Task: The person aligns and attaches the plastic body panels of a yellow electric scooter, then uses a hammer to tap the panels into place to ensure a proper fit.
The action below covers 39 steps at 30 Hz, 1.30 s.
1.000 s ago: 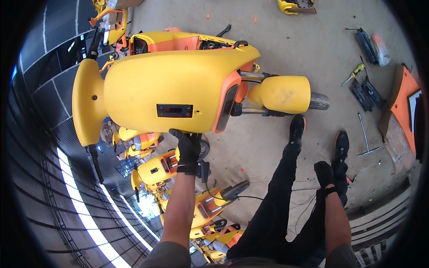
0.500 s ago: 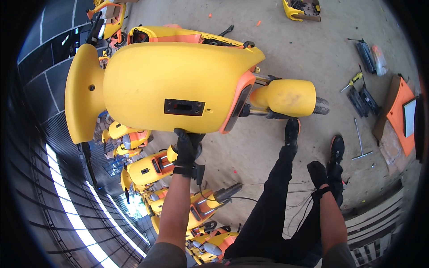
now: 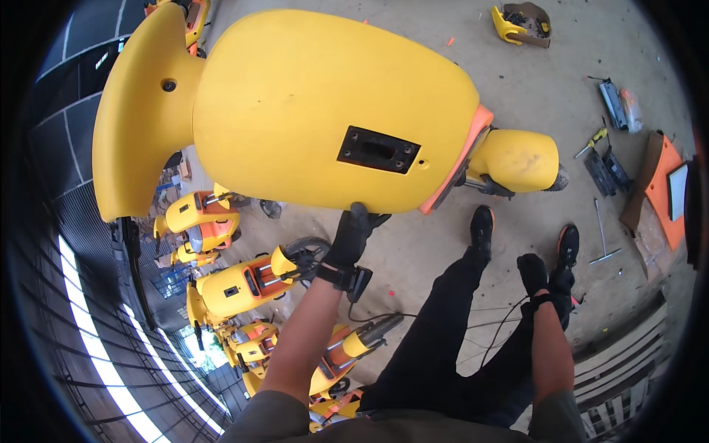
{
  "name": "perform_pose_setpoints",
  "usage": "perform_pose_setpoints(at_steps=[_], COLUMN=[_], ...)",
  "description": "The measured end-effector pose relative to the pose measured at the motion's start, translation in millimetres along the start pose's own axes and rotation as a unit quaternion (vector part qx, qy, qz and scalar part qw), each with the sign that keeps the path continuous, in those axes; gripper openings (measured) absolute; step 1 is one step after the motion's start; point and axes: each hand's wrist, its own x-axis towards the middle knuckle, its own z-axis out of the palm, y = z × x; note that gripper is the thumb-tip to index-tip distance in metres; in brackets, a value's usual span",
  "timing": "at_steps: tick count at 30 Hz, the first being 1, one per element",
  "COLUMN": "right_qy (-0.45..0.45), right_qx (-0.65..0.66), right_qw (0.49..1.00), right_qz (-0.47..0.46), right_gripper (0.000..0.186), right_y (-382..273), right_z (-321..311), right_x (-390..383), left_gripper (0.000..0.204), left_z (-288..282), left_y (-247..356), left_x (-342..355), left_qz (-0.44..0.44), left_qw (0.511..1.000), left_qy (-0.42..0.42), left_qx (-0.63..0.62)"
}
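A large yellow scooter body (image 3: 295, 96) fills the upper middle of the view, with a black rectangular recess plate (image 3: 379, 150) on its face. Its yellow handlebar cover (image 3: 140, 111) is on the left; its yellow front fender (image 3: 515, 161) sits over the wheel on the right. My left hand (image 3: 353, 236), in a black glove, grips the body's near edge, thumb on the outer face and the other fingers mostly hidden under it. My right hand (image 3: 532, 275), also gloved in black, hangs beside my leg with curled fingers; nothing shows in it.
Several yellow and orange scooters (image 3: 236, 288) stand at the left. On the floor at right lie a T-handle wrench (image 3: 604, 232), a yellow-handled screwdriver (image 3: 593, 140), black boxy parts (image 3: 609, 173) and an orange panel (image 3: 665, 184). A cardboard box (image 3: 537, 22) is farther off; a slatted pallet (image 3: 628, 354) is near right.
The scooter body now looks larger and nearer, and is turned slightly in view. My left hand has shifted right along with its edge. My right hand stays hanging by my leg.
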Motion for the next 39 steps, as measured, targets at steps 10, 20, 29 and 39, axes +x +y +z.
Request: perform_pose_setpoints(at_steps=[10, 20, 29, 39], right_qy=[0.03, 0.156, 0.245, 0.376], right_qx=[0.287, 0.168, 0.288, 0.368], right_qw=[0.957, 0.973, 0.92, 0.849], right_qz=[0.032, 0.02, 0.1, 0.039], right_gripper=[0.021, 0.026, 0.03, 0.036], right_y=[-133, -86, -190, -306], right_z=[29, 60, 121, 197], right_x=[-13, -38, 6, 59], left_gripper=[0.037, 0.033, 0.034, 0.04], left_z=[-26, -32, -64, -85], left_y=[-28, -49, -41, -72], left_x=[23, 77, 116, 186], left_qz=[0.155, 0.148, 0.223, 0.32], left_qw=[0.802, 0.884, 0.766, 0.649], left_qy=[-0.009, -0.041, -0.229, -0.325], left_qx=[0.577, 0.442, 0.558, 0.609])
